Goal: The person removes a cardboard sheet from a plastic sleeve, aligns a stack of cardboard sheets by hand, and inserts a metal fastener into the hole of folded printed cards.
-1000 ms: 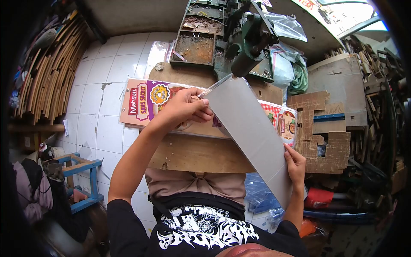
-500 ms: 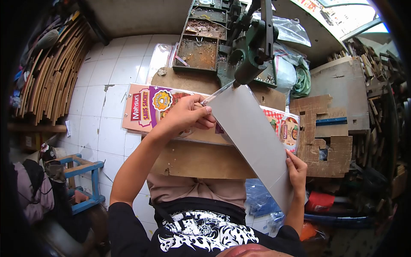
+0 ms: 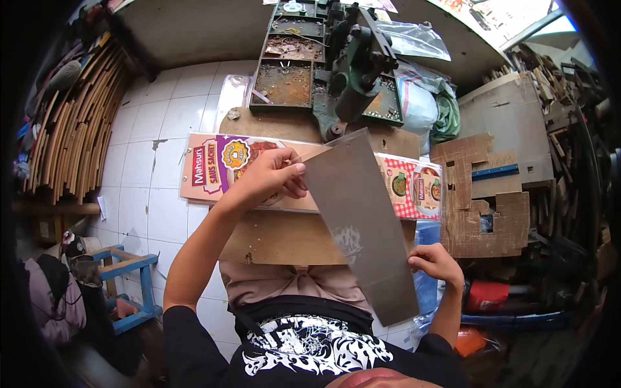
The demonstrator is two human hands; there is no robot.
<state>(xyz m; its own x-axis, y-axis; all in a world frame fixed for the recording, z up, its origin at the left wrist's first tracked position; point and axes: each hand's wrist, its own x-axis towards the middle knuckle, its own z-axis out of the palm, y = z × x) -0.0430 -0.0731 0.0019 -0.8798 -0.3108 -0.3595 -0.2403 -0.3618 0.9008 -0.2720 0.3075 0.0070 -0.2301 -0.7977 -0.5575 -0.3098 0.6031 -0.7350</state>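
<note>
Head view: one press [image 3: 356, 84], dark green metal, taken as landmark. Grey panel [image 3: 365, 239] hangs tilted on the wearer's side of it, top end near the press foot, lower end reaching toward the wearer's lap; contact with the press cannot be told. Left hand [image 3: 275, 178], below and left of the press, has thumb and forefinger clamped on the panel's upper left corner, other fingers curled. Right hand [image 3: 436, 264], below and right of the press, has its fingers bent and thumb tip at the panel's right edge; whether it grips or only touches, cannot tell. Beneath the panel, below the press, printed sheets [image 3: 204, 169] lie across a wooden bench top [image 3: 284, 247]; their left end reads "Mahsuri Saus Sachet", their right end shows red checks. Compartmented tray [image 3: 281, 108] just left of the press, small bits inside. Plastic bags [image 3: 414, 107] right of it. Cut-out brown board [image 3: 459, 187] farther right and lower, blue strip [image 3: 495, 172] on it. Blue stool [image 3: 139, 258] well apart, lower left of the press.
</note>
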